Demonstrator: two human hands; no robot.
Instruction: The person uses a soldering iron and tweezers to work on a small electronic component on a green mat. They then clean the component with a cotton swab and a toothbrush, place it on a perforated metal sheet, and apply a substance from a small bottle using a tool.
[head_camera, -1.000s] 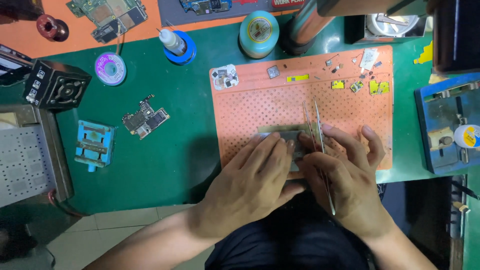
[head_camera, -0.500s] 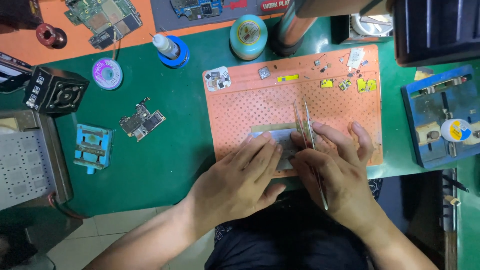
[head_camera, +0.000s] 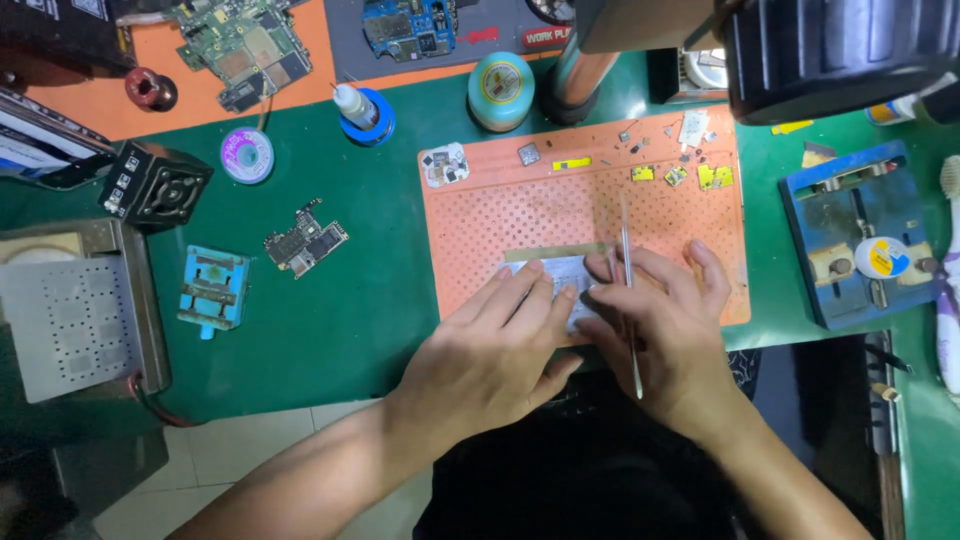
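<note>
My left hand (head_camera: 492, 352) rests flat on the near edge of an orange perforated work mat (head_camera: 520, 205), its fingertips pressing a small pale rectangular part (head_camera: 560, 272) with a strip of tan tape along its top. My right hand (head_camera: 668, 335) sits beside it on the same part and grips thin metal tweezers (head_camera: 626, 250) that point away from me. Most of the pale part is hidden under my fingers.
Small chips and yellow tabs (head_camera: 668, 170) lie along the mat's far edge. A small circuit board (head_camera: 305, 243), blue jig (head_camera: 213, 290), black cube (head_camera: 155, 187), solder spool (head_camera: 246, 156), round tin (head_camera: 500, 90) and a blue holder (head_camera: 850, 245) surround it. A metal stencil plate (head_camera: 70, 320) sits left.
The view has shifted slightly; both hands stay on the pale part at the mat's near edge, with the tweezers still held upright in my right hand.
</note>
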